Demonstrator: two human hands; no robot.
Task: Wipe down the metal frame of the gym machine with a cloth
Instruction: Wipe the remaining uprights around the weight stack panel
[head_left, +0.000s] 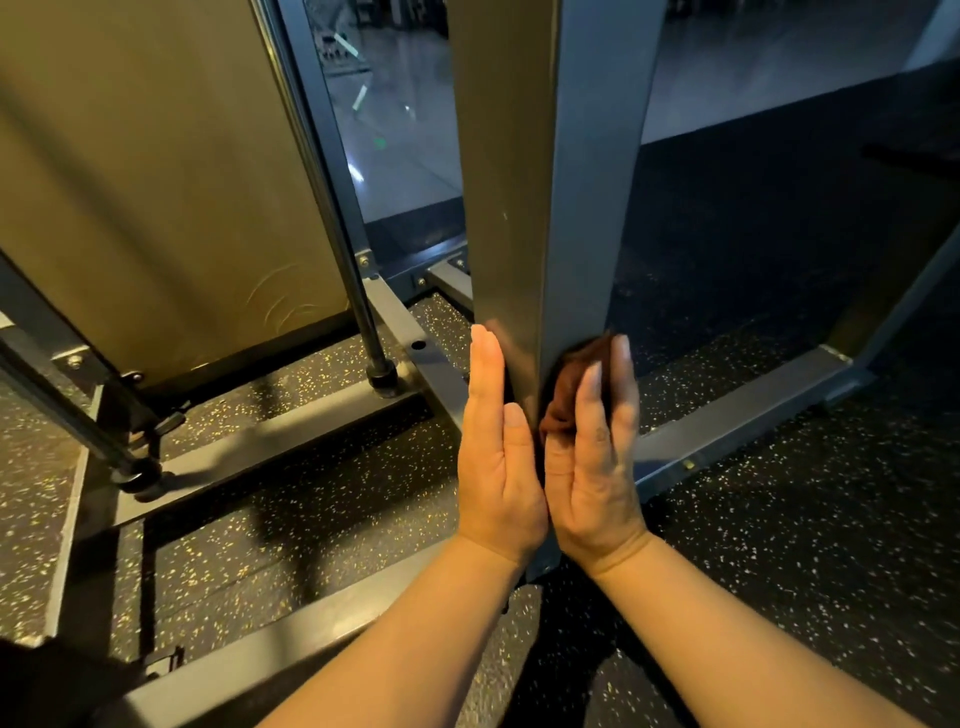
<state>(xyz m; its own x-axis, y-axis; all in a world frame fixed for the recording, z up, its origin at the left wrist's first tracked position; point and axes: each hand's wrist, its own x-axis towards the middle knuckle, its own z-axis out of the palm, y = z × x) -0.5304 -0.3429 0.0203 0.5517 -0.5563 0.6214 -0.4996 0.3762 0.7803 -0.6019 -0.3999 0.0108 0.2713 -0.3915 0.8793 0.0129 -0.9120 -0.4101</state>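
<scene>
A tall grey metal upright (545, 182) of the gym machine frame rises through the middle of the head view. My left hand (498, 457) lies flat against its left face near the bottom, fingers straight. My right hand (597, 457) presses a brown cloth (569, 387) against the upright's right face with straight fingers. The cloth is bunched between palm and metal, and only its upper part shows. Both hands sit low on the post, just above the base.
Grey base bars (743, 410) run along the speckled rubber floor (805, 545) to the right and left. A tan shroud panel (156, 182) and a dark guide rod (358, 312) stand at left. Glass panels lie behind the post.
</scene>
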